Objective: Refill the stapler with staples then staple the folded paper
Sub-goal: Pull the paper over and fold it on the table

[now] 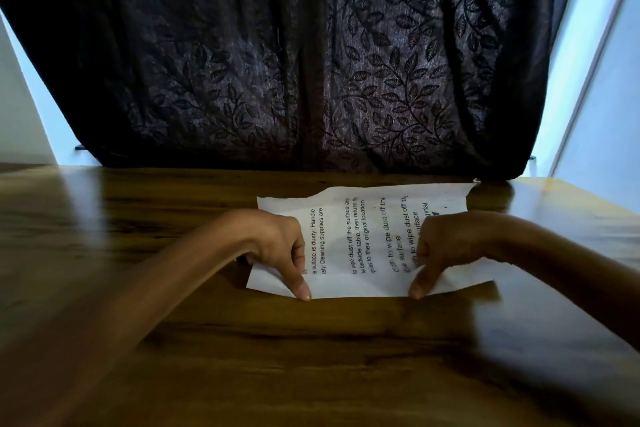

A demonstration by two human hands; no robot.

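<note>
A white sheet of paper [363, 243] with printed text lies on the wooden table [242, 357], its near edge looking folded. My left hand [280, 246] rests on the paper's left side, its index finger pressing the near edge. My right hand [446, 246] rests on the right side, its index finger pressing the same edge. Both hands have their other fingers curled. No stapler or staples show in the view.
A dark curtain [311, 62] with a leaf pattern hangs right behind the table's far edge. Pale walls [602, 97] show on both sides of it. The paper's far right corner reaches near the back edge of the table.
</note>
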